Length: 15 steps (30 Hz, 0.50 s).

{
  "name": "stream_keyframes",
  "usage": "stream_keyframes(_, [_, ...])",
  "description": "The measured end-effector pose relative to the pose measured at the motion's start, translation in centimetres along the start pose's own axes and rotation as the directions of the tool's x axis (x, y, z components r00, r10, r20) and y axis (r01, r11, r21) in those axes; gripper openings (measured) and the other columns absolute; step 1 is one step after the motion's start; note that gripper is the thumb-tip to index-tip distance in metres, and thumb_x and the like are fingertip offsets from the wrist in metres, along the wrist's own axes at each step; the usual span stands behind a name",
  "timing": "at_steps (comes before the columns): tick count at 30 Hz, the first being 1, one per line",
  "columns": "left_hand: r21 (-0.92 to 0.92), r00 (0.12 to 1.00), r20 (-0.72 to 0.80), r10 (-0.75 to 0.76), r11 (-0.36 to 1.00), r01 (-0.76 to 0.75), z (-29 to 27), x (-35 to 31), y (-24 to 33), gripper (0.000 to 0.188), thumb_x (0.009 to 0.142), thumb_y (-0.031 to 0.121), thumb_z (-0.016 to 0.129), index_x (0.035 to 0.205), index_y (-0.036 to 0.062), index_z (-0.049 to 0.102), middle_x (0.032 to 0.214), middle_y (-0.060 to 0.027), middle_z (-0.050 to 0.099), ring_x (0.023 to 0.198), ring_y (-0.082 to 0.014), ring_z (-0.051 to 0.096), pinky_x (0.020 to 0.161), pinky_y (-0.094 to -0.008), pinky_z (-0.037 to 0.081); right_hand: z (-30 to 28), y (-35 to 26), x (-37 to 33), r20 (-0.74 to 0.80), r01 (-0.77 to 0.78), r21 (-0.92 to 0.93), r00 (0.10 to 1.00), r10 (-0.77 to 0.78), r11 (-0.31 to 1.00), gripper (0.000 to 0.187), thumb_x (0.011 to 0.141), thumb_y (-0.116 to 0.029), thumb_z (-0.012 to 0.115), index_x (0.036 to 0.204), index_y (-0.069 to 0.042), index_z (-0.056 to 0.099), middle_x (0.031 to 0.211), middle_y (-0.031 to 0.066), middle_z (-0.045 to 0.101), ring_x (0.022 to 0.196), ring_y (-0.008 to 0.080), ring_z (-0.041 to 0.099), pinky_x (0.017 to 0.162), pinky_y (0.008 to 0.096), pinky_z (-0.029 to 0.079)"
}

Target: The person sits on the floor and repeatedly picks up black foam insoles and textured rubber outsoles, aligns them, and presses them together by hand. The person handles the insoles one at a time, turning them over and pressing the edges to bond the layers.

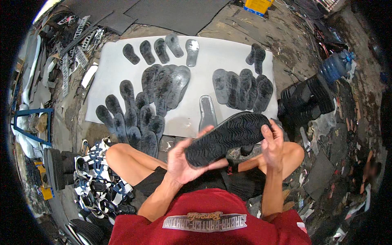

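Observation:
A black shoe sole point(226, 139) with a wavy tread facing up is held tilted above my lap, its right end higher. My left hand point(181, 163) grips the lower left end, thumb and fingers around the edges. My right hand point(272, 143) pinches the upper right end between thumb and fingers. Just behind it, a grey insole with a pale rim point(207, 109) lies on the white board point(192, 122), partly covered by the held sole. What is on the held sole's underside is hidden.
Dark insoles lie in overlapping groups on the board, one group point(163, 85) left of centre, another point(243, 89) to the right. Black sandals point(306, 100) and a blue plastic bottle point(335, 65) are at right. White-and-black strapped sandals point(98, 179) pile beside my left knee. Scraps cover the floor.

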<state>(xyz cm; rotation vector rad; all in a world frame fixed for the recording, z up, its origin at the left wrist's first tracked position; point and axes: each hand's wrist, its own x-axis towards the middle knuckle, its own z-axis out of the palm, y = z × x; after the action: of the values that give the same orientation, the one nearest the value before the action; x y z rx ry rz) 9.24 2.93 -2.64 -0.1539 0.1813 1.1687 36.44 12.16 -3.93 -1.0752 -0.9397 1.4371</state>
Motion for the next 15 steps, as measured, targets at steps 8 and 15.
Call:
stream_keyframes(8, [0.274,0.898,-0.006,-0.44,0.863,0.425,-4.3,2.2,-3.9,0.089,0.11,0.075,0.025,0.152,0.0002,0.05,0.131,-0.0238,0.069,0.103,-0.0343,0.074,0.089,-0.0465,0.063,0.0,-4.2,0.9,0.305,0.113,-0.355,0.952,0.001,0.928,0.015,0.101,-0.011,0.079,0.107,0.002,0.075,0.097,-0.0029,0.07,0.089,0.0059,0.06,0.079,0.0247,0.049])
stream_keyframes(15, [0.457,0.936,-0.058,-0.348,0.824,0.335,-5.0,1.1,-5.1,0.09,0.11,0.076,0.022,0.146,0.0004,0.055,0.116,-0.016,0.069,0.09,-0.0255,0.069,0.079,-0.0388,0.058,2.3,-4.6,-0.9,0.094,0.201,-0.586,0.979,-0.181,0.785,0.016,0.094,-0.008,0.085,0.102,0.004,0.077,0.09,0.0014,0.071,0.086,0.0078,0.061,0.077,0.0264,0.049])
